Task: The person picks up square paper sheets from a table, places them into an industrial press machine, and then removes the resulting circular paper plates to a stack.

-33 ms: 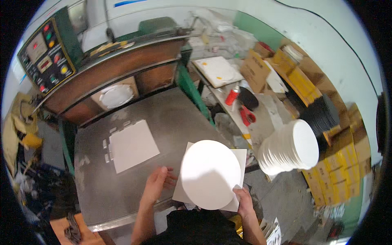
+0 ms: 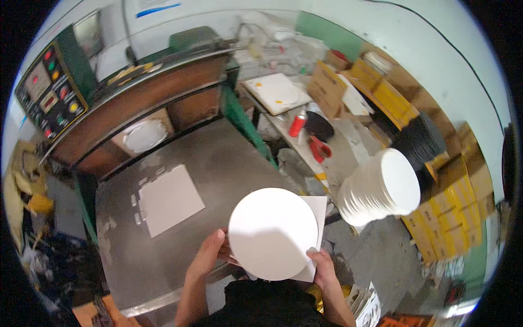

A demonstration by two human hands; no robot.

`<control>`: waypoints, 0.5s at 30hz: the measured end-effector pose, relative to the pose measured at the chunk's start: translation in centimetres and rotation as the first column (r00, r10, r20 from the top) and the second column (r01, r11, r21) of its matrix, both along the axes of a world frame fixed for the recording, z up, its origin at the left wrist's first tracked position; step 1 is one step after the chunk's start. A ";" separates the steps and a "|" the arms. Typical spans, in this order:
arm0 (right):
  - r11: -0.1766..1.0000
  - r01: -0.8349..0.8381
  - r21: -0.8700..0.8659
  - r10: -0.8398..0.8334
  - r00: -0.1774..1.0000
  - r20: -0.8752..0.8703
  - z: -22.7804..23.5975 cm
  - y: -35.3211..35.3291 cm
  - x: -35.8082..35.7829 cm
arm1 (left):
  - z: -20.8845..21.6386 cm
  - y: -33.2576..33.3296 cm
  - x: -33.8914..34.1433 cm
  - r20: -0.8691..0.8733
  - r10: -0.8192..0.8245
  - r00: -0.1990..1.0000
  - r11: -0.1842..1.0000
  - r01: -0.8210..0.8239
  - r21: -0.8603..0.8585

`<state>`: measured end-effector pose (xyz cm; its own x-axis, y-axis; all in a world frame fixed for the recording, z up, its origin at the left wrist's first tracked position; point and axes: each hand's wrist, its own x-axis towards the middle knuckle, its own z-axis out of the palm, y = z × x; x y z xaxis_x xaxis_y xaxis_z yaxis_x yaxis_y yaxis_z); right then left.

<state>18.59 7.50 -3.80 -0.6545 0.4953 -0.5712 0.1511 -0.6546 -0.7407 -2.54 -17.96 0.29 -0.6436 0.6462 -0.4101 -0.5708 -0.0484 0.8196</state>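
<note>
In front of my body, a white round disc [image 2: 272,233] lies on top of a square white sheet [image 2: 320,210], whose right side shows past the disc. My right hand [image 2: 323,268] pinches both at their lower right, thumb on top. At the disc's left edge is my left hand [image 2: 207,255], thumb raised beside the rim, its fingers reaching partly out of sight beneath. Another square white sheet [image 2: 171,201] lies flat on the metal press table [image 2: 229,163], with small blocks along its left and upper sides.
A tall leaning stack of white discs [image 2: 400,182] stands at right, near a black stack [image 2: 419,143] and cardboard boxes [image 2: 457,196]. A side bench holds a red spray can [image 2: 297,124] and a red tape dispenser [image 2: 319,150]. A control panel [image 2: 52,90] stands at far left.
My left hand has come to the disc's left edge, where it was apart before. The disc has shifted slightly left over the sheet beneath it. The whole view has moved a little.
</note>
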 end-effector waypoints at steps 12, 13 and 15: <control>0.587 -0.040 0.809 -0.616 0.625 0.478 -6.0 13.8 35.3 | 1.6 21.4 4.0 -0.099 -0.196 0.976 0.902 0.219 0.371; 0.505 0.054 0.862 -0.704 0.604 0.374 -5.5 14.5 38.7 | 2.6 24.7 4.3 -0.069 -0.215 0.974 0.881 0.224 0.416; 0.350 -0.030 0.936 -0.854 0.401 0.332 -2.5 15.3 41.7 | 5.0 31.1 5.3 -0.048 -0.251 0.967 0.854 0.244 0.459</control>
